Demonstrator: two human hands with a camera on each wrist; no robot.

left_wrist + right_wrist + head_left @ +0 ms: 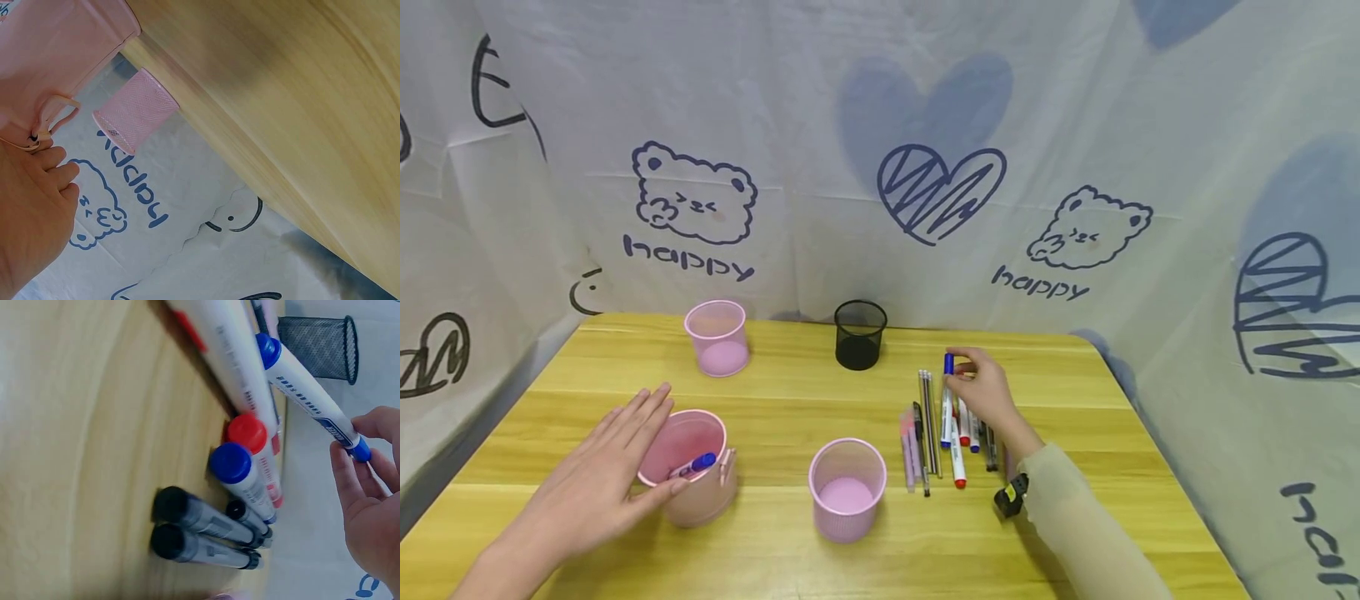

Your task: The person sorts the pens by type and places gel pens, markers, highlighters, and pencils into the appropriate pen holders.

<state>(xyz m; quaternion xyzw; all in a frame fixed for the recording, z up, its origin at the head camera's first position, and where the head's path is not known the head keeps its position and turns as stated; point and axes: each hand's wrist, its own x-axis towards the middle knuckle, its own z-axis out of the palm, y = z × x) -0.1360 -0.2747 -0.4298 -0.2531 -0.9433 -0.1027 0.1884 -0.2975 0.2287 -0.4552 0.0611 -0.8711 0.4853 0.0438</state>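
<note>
My right hand (pixel 988 392) pinches a white whiteboard marker (pixel 312 394) by its blue end. In the head view this marker stands tilted over the other pens. My left hand (pixel 598 475) rests with straight fingers along the rim of a larger pink pen cup (pixel 703 502), the thumb at its near side. Inside that cup leans a marker with a blue cap (pixel 703 462). Beneath the right hand lie red-capped markers (pixel 957 458), another blue-capped marker (pixel 974 437) and black markers (pixel 212 540). The left wrist view shows a small handle (pixel 65 115) on the cup's side.
A pink pen cup (pixel 847 521) stands at the front middle. Farther back are another pink cup (pixel 722 337) and a black mesh cup (pixel 858 346). Pencils (pixel 929 417), a black pen (pixel 919 442) and pale purple sticks (pixel 909 458) lie left of the markers. A printed cloth hangs behind the table.
</note>
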